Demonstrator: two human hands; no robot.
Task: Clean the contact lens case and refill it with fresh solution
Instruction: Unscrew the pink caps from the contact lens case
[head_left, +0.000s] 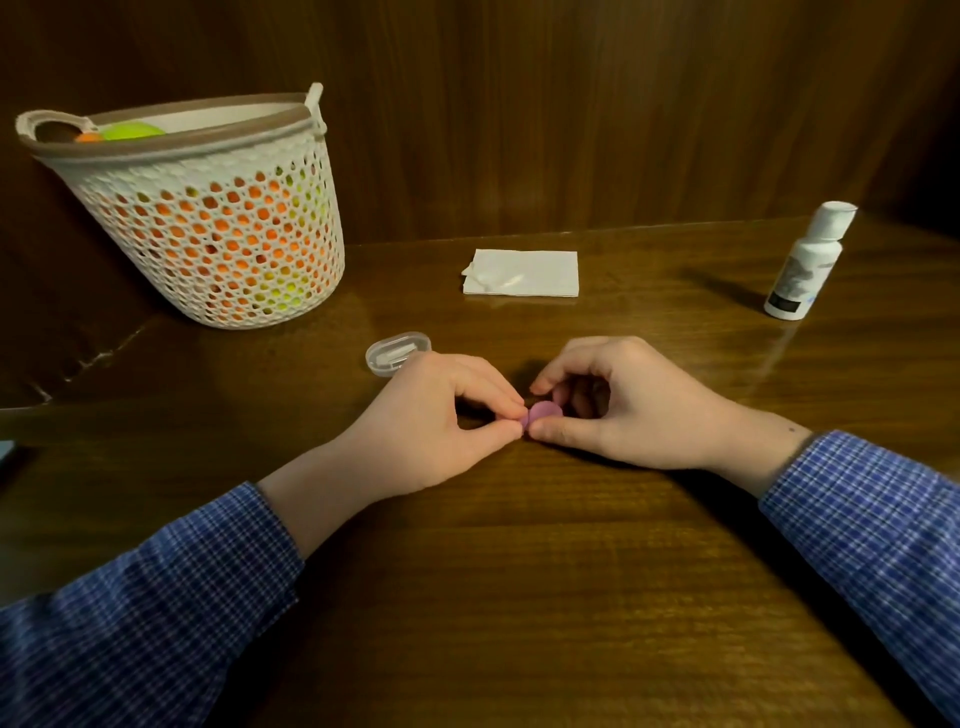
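While both hands pinch the purple lens case (543, 413), left hand (441, 421) steadying, right hand (618, 405) at the cap, low over the table (519, 571), I read unscrewing; next needs tissue (522, 273), then solution bottle (805, 260).

Both hands (431, 415) (623, 405) pinch a purple lens case (544, 412).

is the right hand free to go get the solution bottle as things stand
Probably not yet: the right hand pinches the purple lens case along with the left hand. The path to the solution bottle looks bare, so it likely could after letting go.
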